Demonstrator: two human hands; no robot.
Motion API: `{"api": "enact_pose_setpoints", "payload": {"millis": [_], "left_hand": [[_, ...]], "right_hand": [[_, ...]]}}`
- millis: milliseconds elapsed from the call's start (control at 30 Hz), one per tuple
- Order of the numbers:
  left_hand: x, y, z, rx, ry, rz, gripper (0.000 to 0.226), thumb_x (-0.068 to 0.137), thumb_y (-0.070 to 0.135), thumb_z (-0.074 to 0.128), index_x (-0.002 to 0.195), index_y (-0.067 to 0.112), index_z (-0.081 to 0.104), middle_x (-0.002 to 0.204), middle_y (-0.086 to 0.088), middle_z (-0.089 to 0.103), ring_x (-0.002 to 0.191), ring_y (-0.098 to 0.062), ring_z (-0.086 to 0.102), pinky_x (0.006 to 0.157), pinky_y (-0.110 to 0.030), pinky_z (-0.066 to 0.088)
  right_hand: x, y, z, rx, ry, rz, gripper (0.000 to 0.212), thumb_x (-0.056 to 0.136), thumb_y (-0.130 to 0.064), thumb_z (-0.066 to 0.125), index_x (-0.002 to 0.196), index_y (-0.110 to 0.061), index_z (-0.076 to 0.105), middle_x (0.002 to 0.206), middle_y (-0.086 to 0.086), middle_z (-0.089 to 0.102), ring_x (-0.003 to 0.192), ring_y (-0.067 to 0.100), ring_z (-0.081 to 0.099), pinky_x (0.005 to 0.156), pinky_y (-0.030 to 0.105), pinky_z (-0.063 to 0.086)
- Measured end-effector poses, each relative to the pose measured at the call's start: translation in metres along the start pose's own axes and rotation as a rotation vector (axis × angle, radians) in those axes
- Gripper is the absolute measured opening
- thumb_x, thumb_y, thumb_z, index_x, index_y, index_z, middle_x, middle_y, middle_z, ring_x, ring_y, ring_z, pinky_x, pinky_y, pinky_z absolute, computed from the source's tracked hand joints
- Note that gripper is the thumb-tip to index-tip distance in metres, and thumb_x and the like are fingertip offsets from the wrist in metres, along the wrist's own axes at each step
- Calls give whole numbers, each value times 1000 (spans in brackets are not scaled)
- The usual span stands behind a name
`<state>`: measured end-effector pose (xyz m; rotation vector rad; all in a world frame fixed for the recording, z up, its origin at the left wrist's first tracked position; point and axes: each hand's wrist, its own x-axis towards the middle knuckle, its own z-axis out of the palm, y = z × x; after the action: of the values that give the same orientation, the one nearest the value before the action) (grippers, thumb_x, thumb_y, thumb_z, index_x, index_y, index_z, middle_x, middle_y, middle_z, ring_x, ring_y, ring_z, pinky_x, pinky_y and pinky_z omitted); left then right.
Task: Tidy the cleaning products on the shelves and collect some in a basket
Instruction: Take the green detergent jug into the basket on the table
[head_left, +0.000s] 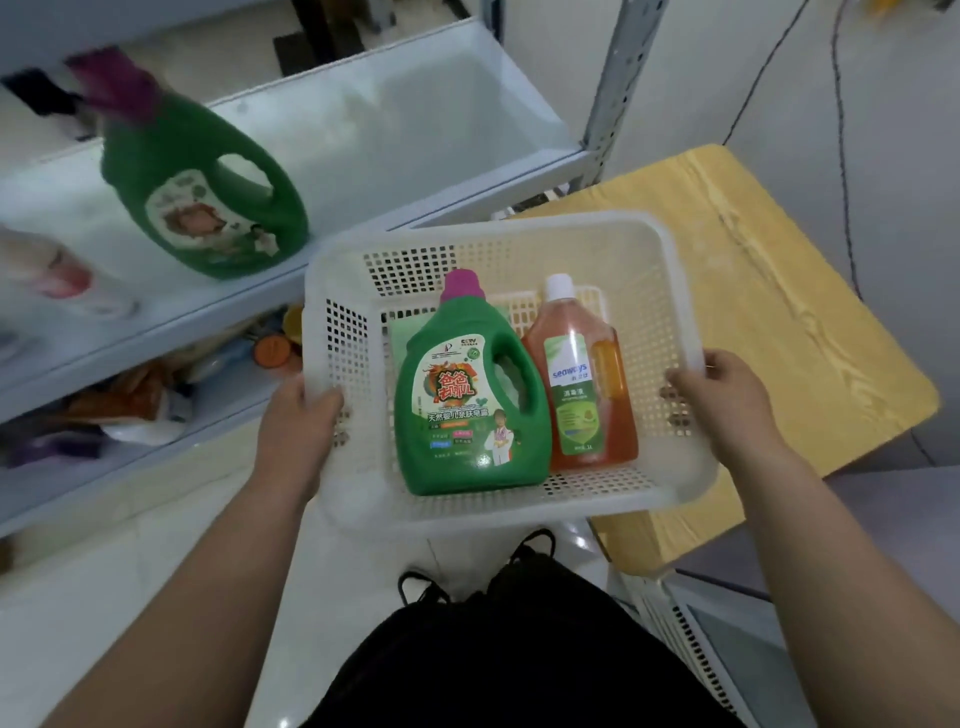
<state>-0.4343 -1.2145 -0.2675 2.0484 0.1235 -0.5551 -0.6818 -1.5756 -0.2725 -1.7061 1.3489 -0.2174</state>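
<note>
I hold a white perforated plastic basket (644, 291) in the air in front of me. My left hand (301, 426) grips its left rim and my right hand (727, 400) grips its right rim. Inside the basket lie a green detergent jug with a purple cap (462, 405) and, to its right, an orange disinfectant bottle with a white cap (587, 384). A green flat item (405, 332) peeks out behind the jug. A second green detergent jug (208, 182) stands on the white shelf (415, 130) at the upper left.
A yellow wood-grain table (810, 312) sits under and right of the basket. The lower shelf (156, 395) holds several packets and an orange cap. A blurred pale bottle (57, 275) is at the left edge. A black cable (841, 156) hangs on the wall.
</note>
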Motion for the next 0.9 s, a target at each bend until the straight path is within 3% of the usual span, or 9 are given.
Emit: {"api": "enact_pose_setpoints", "payload": {"millis": [133,233,367,500,633,733,833,900], "left_hand": [[-19,-57,-47,-84,109,-93,32,83,39,61,109,23,72,97,-1,76,88,-24,74,76,-46,64],[-42,-98,-78,-163,231,-174,30,89,33,62,113,15,69,99,-8,75,90,-27,74,77,-47,62],[-81,-138,-110,-245,447,-290,25,92,28,63,109,10,69,95,-12,75,83,-27,72,69,-41,59],[-129,-172,-129,-353,661,-412,22,91,26,65,103,8,68,91,-14,75,78,-27,70,72,-44,59],[-181,-210,-143,-448,814,-524,22,90,27,64,103,10,69,90,-12,75,77,-27,71,69,-39,58],[-212,-241,-152,-498,917,-587,17,89,28,63,98,15,70,87,-8,76,73,-25,71,63,-33,54],[-231,-275,-168,-562,998,-642,19,90,27,61,99,14,70,88,-9,75,75,-27,71,63,-34,54],[-240,-298,-178,-622,1044,-679,21,91,27,60,103,12,69,93,-12,75,80,-29,70,68,-40,55]], "right_hand": [[-10,-17,49,-55,-133,-38,26,83,-30,68,108,-22,68,85,0,76,80,25,76,71,52,64],[-18,-32,87,-144,-240,-98,26,85,-32,69,109,-23,69,88,-3,76,82,21,75,70,40,60],[-31,-58,140,-274,-394,-263,22,92,-35,66,111,-24,65,92,-12,68,77,6,64,57,26,43],[-53,-82,194,-341,-584,-388,17,97,-33,62,113,-26,60,96,-10,65,81,9,64,59,29,45],[-88,-95,249,-416,-760,-458,13,98,-32,62,109,-26,60,98,-7,66,84,13,64,67,33,50],[-118,-103,291,-508,-875,-498,9,95,-33,62,102,-30,62,98,-7,68,83,11,64,62,30,46],[-157,-115,338,-594,-967,-529,21,91,-37,61,110,-29,63,102,-6,68,90,16,67,70,35,52],[-184,-121,370,-647,-1001,-579,22,89,-36,62,109,-25,63,101,-3,69,88,18,68,67,35,50]]}}
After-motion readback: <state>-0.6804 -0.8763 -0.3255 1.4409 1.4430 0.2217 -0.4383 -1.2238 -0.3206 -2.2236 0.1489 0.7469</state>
